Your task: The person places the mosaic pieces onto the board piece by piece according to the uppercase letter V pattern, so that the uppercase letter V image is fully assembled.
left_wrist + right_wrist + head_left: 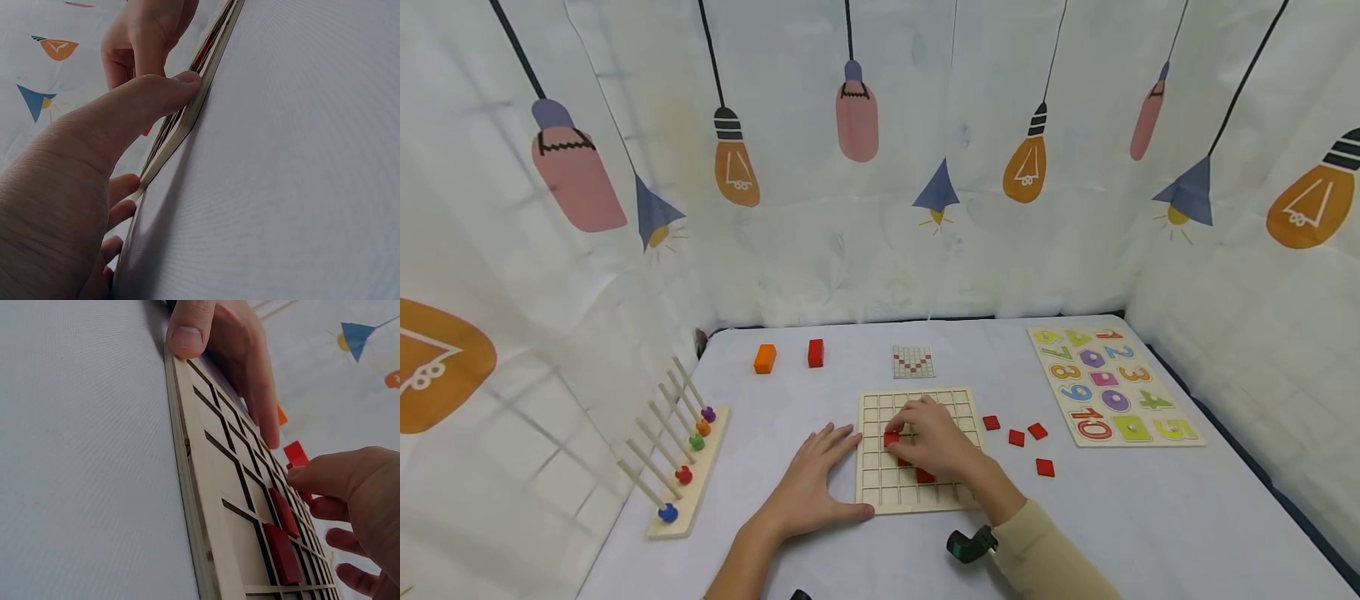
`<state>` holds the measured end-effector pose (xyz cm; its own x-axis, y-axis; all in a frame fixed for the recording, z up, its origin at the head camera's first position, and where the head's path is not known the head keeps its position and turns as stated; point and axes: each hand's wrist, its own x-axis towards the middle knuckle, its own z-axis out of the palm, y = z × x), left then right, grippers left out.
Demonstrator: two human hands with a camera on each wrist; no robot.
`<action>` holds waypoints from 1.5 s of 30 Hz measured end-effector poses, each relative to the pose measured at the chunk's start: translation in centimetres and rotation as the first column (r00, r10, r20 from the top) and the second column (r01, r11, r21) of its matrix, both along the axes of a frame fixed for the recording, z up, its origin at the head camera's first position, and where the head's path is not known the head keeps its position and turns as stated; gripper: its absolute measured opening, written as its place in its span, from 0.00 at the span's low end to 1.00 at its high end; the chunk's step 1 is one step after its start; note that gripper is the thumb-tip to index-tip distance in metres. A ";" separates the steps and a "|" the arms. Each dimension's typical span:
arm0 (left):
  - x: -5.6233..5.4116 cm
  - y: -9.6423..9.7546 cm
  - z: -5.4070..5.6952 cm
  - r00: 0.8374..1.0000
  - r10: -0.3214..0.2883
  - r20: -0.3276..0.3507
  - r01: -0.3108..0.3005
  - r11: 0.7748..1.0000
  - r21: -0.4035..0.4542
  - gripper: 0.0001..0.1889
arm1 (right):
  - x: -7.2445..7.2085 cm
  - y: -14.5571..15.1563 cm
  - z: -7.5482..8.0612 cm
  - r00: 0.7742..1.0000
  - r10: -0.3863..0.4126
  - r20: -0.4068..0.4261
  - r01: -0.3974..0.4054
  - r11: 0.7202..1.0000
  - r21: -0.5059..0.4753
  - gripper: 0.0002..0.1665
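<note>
Steadies the grid board [880, 492] on the table [850, 567] with the spread left hand [808, 483] along its left edge, probably against sliding, while pinching a red tile [891, 439] in the right hand [931, 440] at a left-side cell, seemingly for precision.

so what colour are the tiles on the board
Red. The tiles show best in the right wrist view.

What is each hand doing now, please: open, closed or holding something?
Left hand: open, touching the edge of the grid board.
Right hand: closed, pinching a red tile.
</note>
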<state>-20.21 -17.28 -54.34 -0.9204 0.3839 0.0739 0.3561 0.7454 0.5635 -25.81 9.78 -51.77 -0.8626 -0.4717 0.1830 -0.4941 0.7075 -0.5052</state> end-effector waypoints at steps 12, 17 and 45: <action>-0.1 0.2 -0.1 1.000 -0.012 -0.007 0.012 1.000 0.004 0.62 | 0.0 -0.5 -0.5 1.000 -0.009 -0.005 0.009 1.000 -0.005 0.11; -0.1 0.3 0.0 1.000 -0.011 -0.008 0.011 1.000 -0.003 0.61 | 0.0 -0.6 -0.7 1.000 -0.023 0.000 0.023 1.000 0.000 0.12; 0.0 0.0 0.0 1.000 -0.003 -0.011 0.003 1.000 -0.003 0.61 | 1.3 2.1 0.4 0.997 -0.045 0.063 0.051 0.993 -0.109 0.16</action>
